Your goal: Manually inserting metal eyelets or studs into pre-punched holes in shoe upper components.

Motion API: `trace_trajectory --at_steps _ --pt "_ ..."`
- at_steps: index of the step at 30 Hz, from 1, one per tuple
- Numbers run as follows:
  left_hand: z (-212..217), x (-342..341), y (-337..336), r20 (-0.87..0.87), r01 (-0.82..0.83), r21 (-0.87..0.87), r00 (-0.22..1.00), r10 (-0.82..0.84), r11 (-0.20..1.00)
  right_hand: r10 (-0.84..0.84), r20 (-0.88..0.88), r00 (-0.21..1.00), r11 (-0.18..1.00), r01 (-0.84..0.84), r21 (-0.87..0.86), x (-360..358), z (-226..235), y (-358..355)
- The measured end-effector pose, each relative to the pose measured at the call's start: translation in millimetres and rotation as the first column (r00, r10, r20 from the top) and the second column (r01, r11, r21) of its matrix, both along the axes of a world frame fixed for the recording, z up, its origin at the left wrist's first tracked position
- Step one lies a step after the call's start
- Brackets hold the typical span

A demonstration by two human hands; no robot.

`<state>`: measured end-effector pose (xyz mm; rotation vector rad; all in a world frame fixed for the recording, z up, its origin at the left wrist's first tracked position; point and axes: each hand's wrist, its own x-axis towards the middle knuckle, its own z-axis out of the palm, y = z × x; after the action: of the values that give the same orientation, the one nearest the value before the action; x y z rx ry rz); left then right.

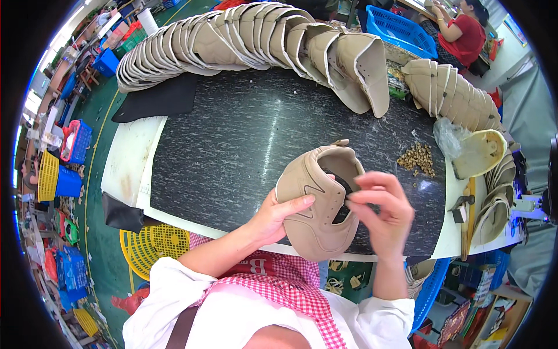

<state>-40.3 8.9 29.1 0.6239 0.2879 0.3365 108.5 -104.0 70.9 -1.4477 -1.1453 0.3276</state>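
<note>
A beige shoe upper (314,232) with a dark stitched outline and punched lace holes is held above the near part of the dark tabletop (221,157). My left hand (270,218) grips it from the left side, thumb on the outer face and other fingers partly hidden behind or inside it. At the right edge of its opening, next to the lace holes, my right hand (383,209) has thumb and index finger pinched together. Whatever sits between those fingertips is too small to make out. A pile of small brass-coloured pieces (417,159) lies right of the upper.
A long row of nested beige uppers (221,41) curves along the far edge; another stack (453,93) stands at the right. A clear plastic bag (450,136), a shallow container (479,154) and a hammer (463,212) lie right. A person (465,38) sits beyond a blue basket (401,32).
</note>
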Motion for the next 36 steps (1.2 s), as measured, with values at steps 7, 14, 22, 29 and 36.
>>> trace_trajectory --at_steps 7,14,22,29,36 --pt "2.9 -2.7 -6.5 -0.014 0.0 0.136 1.0 0.001 0.991 0.08 -0.133 0.988 0.996 -0.086 -0.036 -3.2 -13.4 2.9" --pt "-9.5 1.1 3.6 0.136 0.165 0.145 0.973 -0.184 0.976 0.001 0.156 0.988 0.996 -0.015 0.092 -11.1 -8.0 -6.1" --pt "-4.3 10.3 4.0 -0.064 -0.115 0.111 0.99 0.122 0.987 -0.586 0.46 0.667 0.661 0.722 -0.205 117.4 -45.3 -52.7" --pt "-29.3 -2.7 32.0 -0.252 0.005 0.067 0.968 0.012 0.998 -0.516 0.555 0.653 0.718 0.683 -0.136 124.9 -82.4 -49.8" --pt "-6.7 12.2 20.6 -0.155 0.098 0.604 0.988 -0.004 0.791 -0.249 -0.049 0.967 0.921 0.252 0.297 17.5 -25.3 -32.1"
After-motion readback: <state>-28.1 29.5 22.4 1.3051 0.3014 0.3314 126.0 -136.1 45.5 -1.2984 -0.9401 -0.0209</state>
